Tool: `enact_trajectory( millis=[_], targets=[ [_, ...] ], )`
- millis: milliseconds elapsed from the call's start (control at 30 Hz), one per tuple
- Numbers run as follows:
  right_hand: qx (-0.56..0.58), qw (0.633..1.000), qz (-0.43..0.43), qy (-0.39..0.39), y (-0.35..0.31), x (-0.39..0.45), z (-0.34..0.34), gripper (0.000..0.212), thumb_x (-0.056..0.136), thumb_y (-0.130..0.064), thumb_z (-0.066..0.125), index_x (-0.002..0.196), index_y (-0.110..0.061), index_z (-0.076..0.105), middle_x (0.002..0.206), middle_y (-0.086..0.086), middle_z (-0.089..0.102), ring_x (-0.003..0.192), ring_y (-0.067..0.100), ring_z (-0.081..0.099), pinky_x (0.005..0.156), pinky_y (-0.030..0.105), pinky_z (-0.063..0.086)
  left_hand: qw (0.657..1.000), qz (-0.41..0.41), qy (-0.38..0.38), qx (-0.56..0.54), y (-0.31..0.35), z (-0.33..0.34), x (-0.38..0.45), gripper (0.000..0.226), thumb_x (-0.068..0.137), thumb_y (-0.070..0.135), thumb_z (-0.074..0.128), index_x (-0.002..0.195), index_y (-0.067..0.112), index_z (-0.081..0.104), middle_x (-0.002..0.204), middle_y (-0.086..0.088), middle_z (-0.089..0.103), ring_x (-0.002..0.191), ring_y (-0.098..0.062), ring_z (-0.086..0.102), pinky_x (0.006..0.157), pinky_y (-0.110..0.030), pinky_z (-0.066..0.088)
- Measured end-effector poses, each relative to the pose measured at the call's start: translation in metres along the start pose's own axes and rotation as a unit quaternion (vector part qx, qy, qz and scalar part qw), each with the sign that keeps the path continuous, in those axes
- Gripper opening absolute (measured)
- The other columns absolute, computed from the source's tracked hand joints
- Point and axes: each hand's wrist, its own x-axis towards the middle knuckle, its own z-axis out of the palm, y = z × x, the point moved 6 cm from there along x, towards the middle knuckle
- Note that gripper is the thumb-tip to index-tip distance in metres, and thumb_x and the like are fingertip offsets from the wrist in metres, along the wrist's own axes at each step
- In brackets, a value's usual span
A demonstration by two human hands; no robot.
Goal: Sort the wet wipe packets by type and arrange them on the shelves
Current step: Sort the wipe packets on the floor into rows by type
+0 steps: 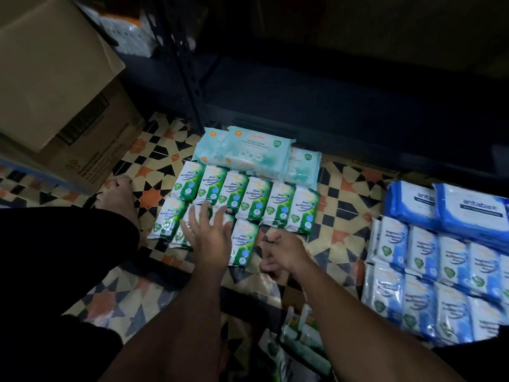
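**Green packets laid out on the floor, shelf not yet filled**

While my left hand (pixel 210 238) hovers with its fingers spread wide and straight over the second row of green-and-white "Pine Antibacterial Wipes" plastic packets (pixel 249 201), I judge it is flattening or squaring that row so the labels all face up and read the same way. My right hand (pixel 283 253) sits just beside, fingers loosely curled over the bare patterned tile floor (pixel 154 194); it seems to hold nothing, though the dim light leaves me unsure.

Outward from the fingers, the green packets lie flat in two rows, edges touching, the front row shorter. Behind them, nearest the dark metal shelf (pixel 330 100), lie larger pale turquoise fragrance-free wipe packs (pixel 256 150), overlapping one another. Well apart to my right sits a block of white-and-blue small packets (pixel 451 260), with bigger blue "antabax" packs (pixel 471 208) behind them. Grouping by colour on the floor looks like sorting before shelving.

A brown cardboard box (pixel 55 86) stands at far left.
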Motion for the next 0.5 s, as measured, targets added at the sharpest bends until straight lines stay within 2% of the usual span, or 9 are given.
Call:
enact_trajectory(
  millis=[67,100,200,267,333,367,400,433,500],
  targets=[
    [-0.015,1.0,0.003,0.015,0.003,-0.01,-0.022,0.019,0.096,-0.001,0.06,0.085,-0.013,0.053,0.107,0.02,0.061,0.067,0.033,0.069,0.05,0.038,0.06,0.997,0.067,-0.015,-0.031,0.031,0.0,-0.006,0.027,0.097,0.025,0.063,0.123,0.024,0.065,0.139,-0.01,0.054,0.139,-0.039,0.038,0.115,-0.061,0.021],
    [-0.028,0.999,-0.003,0.028,0.005,-0.015,-0.034,0.02,0.096,0.003,0.057,0.082,-0.012,0.053,0.108,0.022,0.062,0.064,0.034,0.067,0.045,0.035,0.057,0.993,0.085,-0.046,-0.062,0.046,0.0,-0.01,0.026,0.095,0.021,0.065,0.121,0.022,0.067,0.131,-0.008,0.059,0.132,-0.036,0.044,0.11,-0.06,0.031],
    [-0.138,0.986,-0.024,0.089,0.016,-0.032,-0.071,0.025,0.092,0.005,0.058,0.073,-0.011,0.055,0.086,0.017,0.064,0.055,0.03,0.061,0.039,0.028,0.051,0.954,0.095,-0.23,-0.166,0.084,0.011,-0.036,0.02,0.1,0.024,0.054,0.115,0.03,0.065,0.103,-0.005,0.068,0.095,-0.022,0.062,0.085,-0.042,0.053],
    [-0.217,0.97,-0.026,0.11,0.027,-0.044,-0.091,0.025,0.089,-0.005,0.063,0.067,-0.015,0.059,0.075,0.006,0.065,0.067,0.029,0.066,0.052,0.023,0.054,0.915,0.098,-0.35,-0.176,0.101,0.025,-0.06,0.016,0.097,0.028,0.051,0.102,0.04,0.06,0.085,-0.002,0.067,0.072,-0.018,0.064,0.07,-0.037,0.055],
    [-0.285,0.953,-0.023,0.095,0.034,-0.058,-0.103,0.019,0.089,-0.013,0.061,0.071,-0.017,0.065,0.076,0.003,0.071,0.081,0.029,0.071,0.081,0.035,0.058,0.871,0.09,-0.445,-0.187,0.115,0.034,-0.085,0.011,0.089,0.027,0.055,0.09,0.036,0.062,0.079,-0.004,0.068,0.073,-0.024,0.067,0.068,-0.034,0.055],
    [-0.311,0.946,-0.022,0.084,0.037,-0.061,-0.104,0.017,0.09,-0.017,0.059,0.075,-0.02,0.066,0.083,0.003,0.073,0.088,0.027,0.07,0.092,0.039,0.054,0.852,0.083,-0.48,-0.191,0.118,0.037,-0.093,0.004,0.084,0.029,0.062,0.086,0.032,0.064,0.081,-0.005,0.069,0.079,-0.025,0.069,0.069,-0.031,0.054],
    [-0.325,0.942,-0.015,0.077,0.041,-0.068,-0.108,0.016,0.091,-0.019,0.058,0.078,-0.022,0.065,0.089,0.003,0.073,0.096,0.026,0.069,0.099,0.039,0.05,0.839,0.087,-0.504,-0.186,0.125,0.034,-0.102,0.011,0.08,0.034,0.073,0.085,0.029,0.065,0.084,-0.004,0.071,0.082,-0.022,0.07,0.069,-0.031,0.054],
    [-0.335,0.94,-0.019,0.069,0.044,-0.075,-0.11,0.015,0.092,-0.018,0.059,0.079,-0.022,0.064,0.089,0.003,0.07,0.101,0.024,0.067,0.103,0.036,0.046,0.825,0.097,-0.526,-0.179,0.131,0.032,-0.111,0.026,0.074,0.041,0.083,0.087,0.026,0.065,0.087,-0.001,0.071,0.082,-0.018,0.069,0.07,-0.033,0.054],
    [-0.369,0.927,-0.036,0.061,0.048,-0.088,-0.117,0.011,0.093,-0.013,0.061,0.085,-0.015,0.068,0.077,-0.003,0.056,0.1,0.023,0.063,0.104,0.025,0.036,0.793,0.08,-0.581,-0.165,0.139,0.027,-0.128,0.056,0.057,0.051,0.094,0.096,0.024,0.063,0.096,-0.002,0.069,0.073,-0.016,0.065,0.06,-0.035,0.053]
  ],
)
